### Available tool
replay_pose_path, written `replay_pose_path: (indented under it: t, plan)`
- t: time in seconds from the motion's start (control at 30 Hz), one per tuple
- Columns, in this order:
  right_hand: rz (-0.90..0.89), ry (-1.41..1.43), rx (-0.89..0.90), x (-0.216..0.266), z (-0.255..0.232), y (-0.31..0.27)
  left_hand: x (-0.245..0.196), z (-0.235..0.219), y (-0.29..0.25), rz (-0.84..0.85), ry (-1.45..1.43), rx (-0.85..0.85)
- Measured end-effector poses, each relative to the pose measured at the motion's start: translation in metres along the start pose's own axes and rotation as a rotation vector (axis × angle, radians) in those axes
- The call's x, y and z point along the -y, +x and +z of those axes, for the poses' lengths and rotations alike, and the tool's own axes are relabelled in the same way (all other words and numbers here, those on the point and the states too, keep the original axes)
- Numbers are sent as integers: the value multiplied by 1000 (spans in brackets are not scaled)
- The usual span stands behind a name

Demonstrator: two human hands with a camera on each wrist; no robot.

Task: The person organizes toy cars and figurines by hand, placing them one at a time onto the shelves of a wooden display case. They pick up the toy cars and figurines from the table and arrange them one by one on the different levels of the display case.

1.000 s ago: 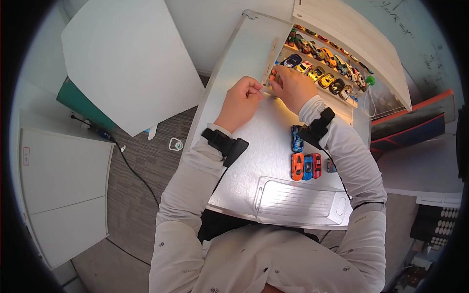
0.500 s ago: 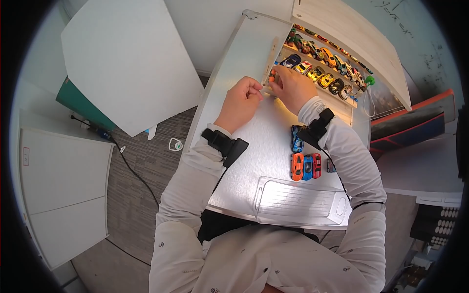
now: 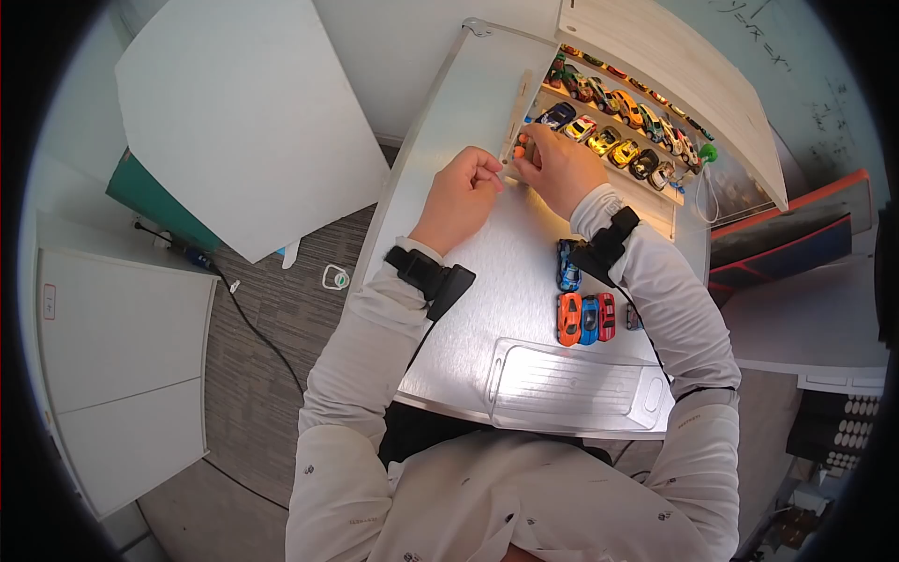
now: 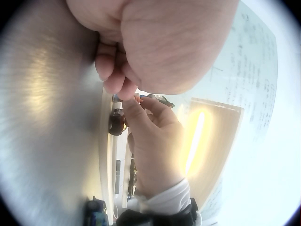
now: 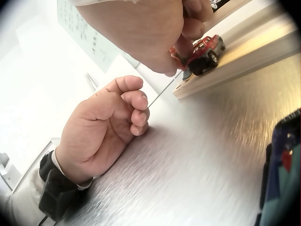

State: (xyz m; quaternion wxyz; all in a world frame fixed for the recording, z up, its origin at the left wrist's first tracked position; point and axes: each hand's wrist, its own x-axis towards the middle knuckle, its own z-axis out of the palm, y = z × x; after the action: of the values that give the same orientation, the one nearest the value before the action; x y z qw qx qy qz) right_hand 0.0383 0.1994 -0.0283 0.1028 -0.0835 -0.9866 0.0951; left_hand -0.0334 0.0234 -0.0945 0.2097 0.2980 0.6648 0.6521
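My right hand point(image 3: 567, 170) is at the left end of the lowest shelf of a wooden display case. Its thumb and fingers pinch a small red toy car point(image 5: 206, 45), which sits by the end of the wooden shelf point(image 5: 225, 70); part of the car is hidden behind the fingers. Just left of it, my left hand point(image 3: 459, 199) hovers over the metal tabletop. Its fingers point(image 5: 136, 101) are loosely curled, with nothing in them. Toy cars point(image 3: 613, 148) stand in a row on the shelf to the right of my right hand.
Nearer me on the table point(image 3: 449, 328) stand a blue toy car point(image 3: 568, 267) and a row of orange point(image 3: 569, 320), blue point(image 3: 589, 320) and red point(image 3: 607, 317) ones. A clear plastic tray point(image 3: 576, 386) lies at the front edge. The case's raised lid point(image 3: 693, 84) overhangs the shelves.
My right fingers shift slightly at the red toy car, and a little more of it shows in the head view. My left hand stays where it was.
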Motion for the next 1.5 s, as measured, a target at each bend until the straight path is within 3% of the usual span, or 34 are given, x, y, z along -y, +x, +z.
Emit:
replay_pose_path:
  t: [0.53, 0.87, 1.03, 1.27, 1.37, 1.47, 1.5]
  plan:
    - [-23, 68, -10, 6, -40, -25, 4, 1, 0, -2, 6, -38]
    - [143, 341, 154, -28, -98, -96, 8, 3, 0, 35, 38, -32]
    - [258, 510, 320, -62, -114, -152, 7, 5, 0, 6, 57, -57]
    - [431, 789, 162, -112, -97, -218, -5, 8, -5, 65, 148, 10]
    - [530, 957, 79, -123, -86, -238, -14, 14, -7, 126, 273, 5]
    - [521, 1150, -22, -138, -66, -258, -30, 22, -5, 273, 571, -38]
    - [545, 1202, -49, -142, -61, -264, -37, 24, -4, 227, 607, -15]
